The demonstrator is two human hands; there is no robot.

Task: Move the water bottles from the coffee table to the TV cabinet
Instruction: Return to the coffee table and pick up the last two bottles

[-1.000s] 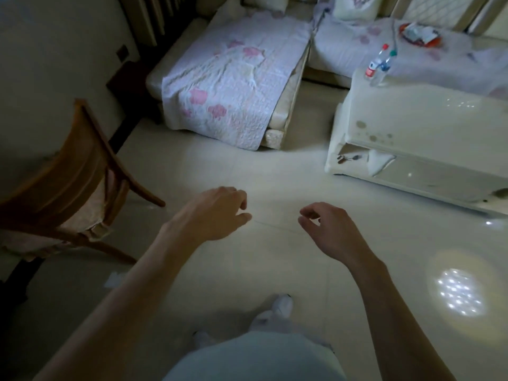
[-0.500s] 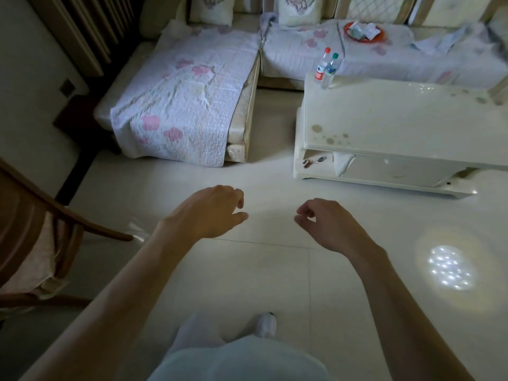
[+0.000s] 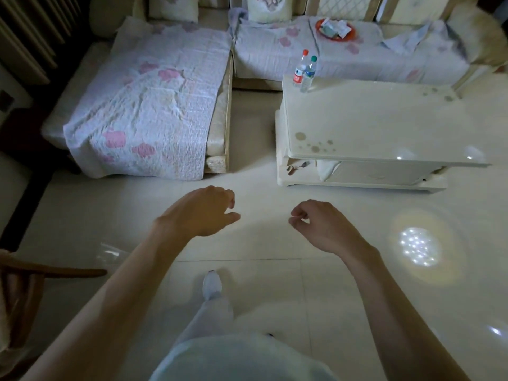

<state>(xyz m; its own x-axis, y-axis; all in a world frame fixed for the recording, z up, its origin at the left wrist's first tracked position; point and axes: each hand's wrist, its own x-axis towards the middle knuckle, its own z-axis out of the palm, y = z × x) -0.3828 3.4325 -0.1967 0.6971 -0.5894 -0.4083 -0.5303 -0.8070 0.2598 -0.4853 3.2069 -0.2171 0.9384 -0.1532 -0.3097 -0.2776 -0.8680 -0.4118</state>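
Observation:
Two clear water bottles stand side by side on the far left corner of the cream coffee table (image 3: 371, 125): one with a red cap (image 3: 300, 69) and one with a green cap (image 3: 308, 74). Both my hands hover over the tiled floor, well short of the table. My left hand (image 3: 199, 214) is loosely curled and holds nothing. My right hand (image 3: 320, 224) is also loosely curled and empty. The TV cabinet is not in view.
A sofa with a pink-flowered quilt (image 3: 154, 105) runs along the left and behind the table. An orange tray (image 3: 336, 29) with packets lies on the sofa. A wooden chair (image 3: 33, 284) stands at the near left. My foot (image 3: 211, 284) steps forward on the tiles.
The view has swung right and closer to the coffee table, so the chair has slid off to the left. Both hands stay empty in front of me.

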